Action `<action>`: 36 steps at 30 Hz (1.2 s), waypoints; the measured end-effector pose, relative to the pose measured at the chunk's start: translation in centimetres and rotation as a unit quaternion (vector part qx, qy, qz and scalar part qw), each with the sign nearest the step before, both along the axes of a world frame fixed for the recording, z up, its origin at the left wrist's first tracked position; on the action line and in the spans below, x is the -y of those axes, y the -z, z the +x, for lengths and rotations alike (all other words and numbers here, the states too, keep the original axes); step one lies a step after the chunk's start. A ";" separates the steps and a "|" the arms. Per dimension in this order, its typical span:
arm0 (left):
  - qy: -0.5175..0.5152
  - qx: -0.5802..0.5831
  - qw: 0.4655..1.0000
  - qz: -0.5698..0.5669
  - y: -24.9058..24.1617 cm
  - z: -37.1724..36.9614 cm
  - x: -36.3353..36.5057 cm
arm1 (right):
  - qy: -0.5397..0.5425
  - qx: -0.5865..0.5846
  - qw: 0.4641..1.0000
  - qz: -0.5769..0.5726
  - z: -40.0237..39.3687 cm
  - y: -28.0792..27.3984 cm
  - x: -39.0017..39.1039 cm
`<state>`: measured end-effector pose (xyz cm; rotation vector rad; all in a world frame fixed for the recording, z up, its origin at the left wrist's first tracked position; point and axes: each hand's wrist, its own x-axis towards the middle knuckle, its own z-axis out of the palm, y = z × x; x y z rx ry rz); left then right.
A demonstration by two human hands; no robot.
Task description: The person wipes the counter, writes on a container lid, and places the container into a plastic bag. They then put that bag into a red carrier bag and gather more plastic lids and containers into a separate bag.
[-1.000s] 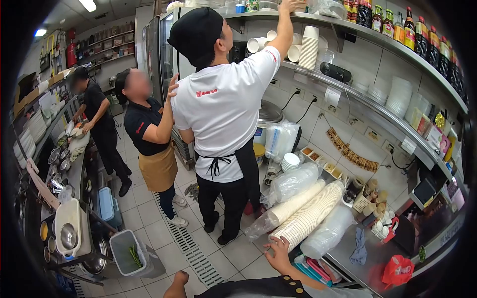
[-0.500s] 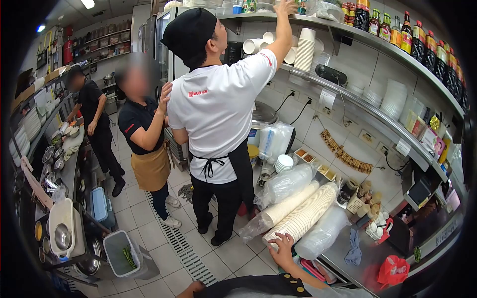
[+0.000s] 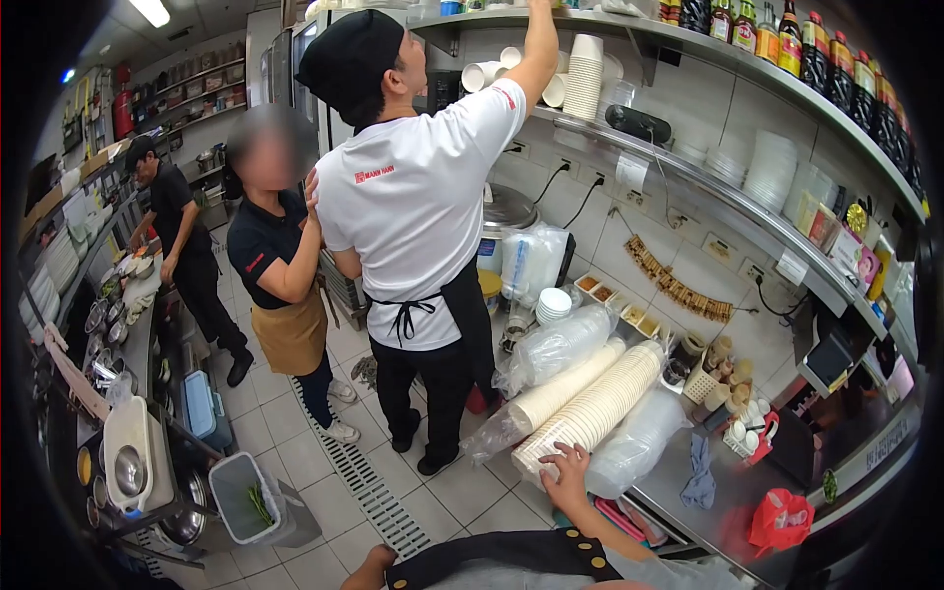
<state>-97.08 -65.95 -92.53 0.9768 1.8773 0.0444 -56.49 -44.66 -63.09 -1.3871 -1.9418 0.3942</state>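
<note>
My right hand [image 3: 567, 476] is at the near end of a long sleeve of stacked paper bowls [image 3: 600, 403] lying on the counter. Its fingers are apart, and the fingertips appear to touch the last bowl without wrapping round it. Beside that stack lie a narrower bagged stack of white cups [image 3: 560, 401] and a bag of clear plastic containers [image 3: 634, 447]. At the bottom edge, beside my dark apron [image 3: 482, 560], my left hand [image 3: 372, 568] is only partly in view. Its fingers cannot be made out.
A person in a white shirt [image 3: 423, 197] reaches up to the high shelf [image 3: 590, 18]. Behind stands a person in a tan apron [image 3: 288, 329]; another works at the left counter. A grey bin [image 3: 236, 492] and a floor drain [image 3: 374, 492] are at lower left. A red bag [image 3: 780, 521] sits at right.
The view has shifted slightly, so most things sit a little further left. My right hand stays by the stack's end, its fingers a little more raised. The reaching person's arm remains up.
</note>
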 end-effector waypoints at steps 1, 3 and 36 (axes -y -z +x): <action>0.028 0.015 1.000 0.002 1.0 0.4 -0.1 | -0.002 -0.002 1.000 0.003 0.3 -0.1 0.0; 0.064 0.039 0.997 0.002 2.3 1.5 -0.5 | 0.007 -0.006 1.000 0.004 0.6 -0.4 0.1; 0.054 0.022 0.995 0.078 3.9 1.2 -1.1 | 0.023 -0.042 0.999 -0.001 3.0 1.2 1.4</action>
